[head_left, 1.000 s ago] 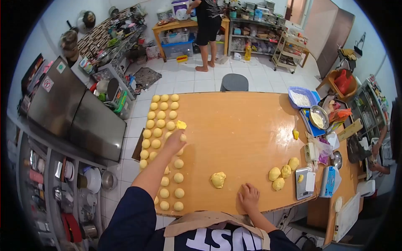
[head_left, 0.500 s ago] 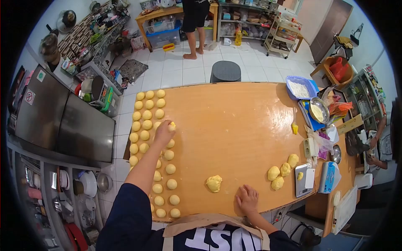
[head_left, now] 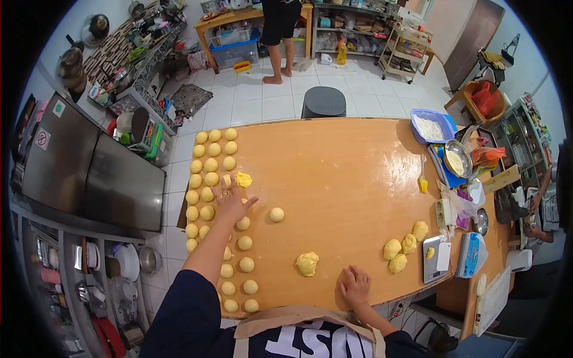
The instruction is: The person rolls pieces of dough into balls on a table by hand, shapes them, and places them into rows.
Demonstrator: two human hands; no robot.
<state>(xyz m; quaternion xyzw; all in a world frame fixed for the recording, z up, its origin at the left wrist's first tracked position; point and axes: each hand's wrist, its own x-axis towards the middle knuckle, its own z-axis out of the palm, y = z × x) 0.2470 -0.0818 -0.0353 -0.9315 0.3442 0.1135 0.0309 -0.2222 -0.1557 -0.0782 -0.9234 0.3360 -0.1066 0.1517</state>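
My left hand (head_left: 231, 206) reaches over the rows of round dough balls (head_left: 245, 243) on the table's left side. Its fingers are spread with nothing held, and the fingertips lie beside a ball in the row. Just past them is a small flattened yellow dough piece (head_left: 243, 179). A single smooth dough ball (head_left: 276, 215) sits apart, to the right of the rows. Resting palm down on the wood near the front edge, my right hand (head_left: 355, 285) holds nothing. A rough dough lump (head_left: 307, 264) lies between my two arms.
Several rough dough lumps (head_left: 398, 263) lie at right beside a scale (head_left: 436, 259). Behind are a pastry brush (head_left: 422, 184), a metal bowl (head_left: 457, 159) and a blue basket (head_left: 431, 126) of white powder. Beyond the table (head_left: 334, 161) are a stool (head_left: 323, 102) and a standing person (head_left: 279, 36).
My left hand has opened and let go of a dough ball, which now sits to its right. The flattened yellow piece now shows on the table. My right hand stays put.
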